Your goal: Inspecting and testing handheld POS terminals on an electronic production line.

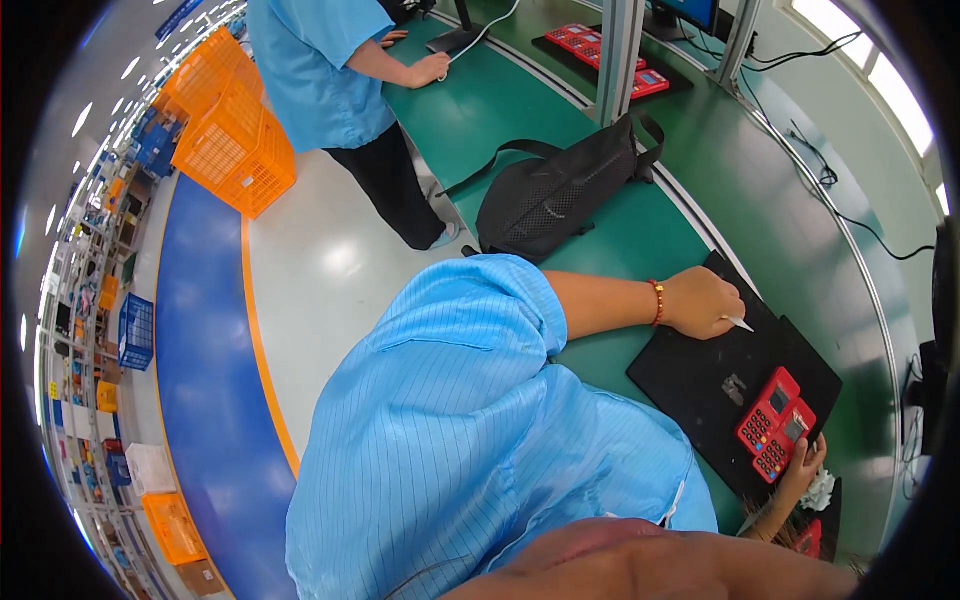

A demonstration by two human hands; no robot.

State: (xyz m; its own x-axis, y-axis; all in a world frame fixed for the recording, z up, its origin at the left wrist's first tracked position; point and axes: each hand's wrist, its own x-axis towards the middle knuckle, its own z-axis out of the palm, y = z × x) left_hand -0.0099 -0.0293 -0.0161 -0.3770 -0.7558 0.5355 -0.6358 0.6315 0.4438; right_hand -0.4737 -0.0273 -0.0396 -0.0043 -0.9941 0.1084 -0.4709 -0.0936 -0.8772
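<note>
Left hand [703, 302] is closed in a pinch on a thin pale stick [738, 322], tip pointing away from the wrist and down onto the black mat [690, 385]. Looks like a small pick or pen; too small to tell which.

Right hand [800, 468] is curled around the near edge of two red keypad terminals [775, 422] lying side by side, touching, screens up, on the same mat. Fingers sit under the lower unit's edge; how firm the hold is I cannot tell.

Small grey part [734, 388] lies on the mat between the two hands, just beside the terminals.

Handling, my read:
- Terminals: hard plastic shell, light, rigid. Smooth sides, could slip. Screen and keys are the fragile faces; take them by the long side edges, not the top face.
- Stick: very light, stiff, easy to drop; pinch near the middle.
- Mat: looks soft and grippy, should stop parts sliding.

Beyond the left hand on the green surface [640, 225]: a black backpack [555, 195]. More red terminals [600, 50] on a far tray. Another person in blue [320, 70] stands well apart.
</note>
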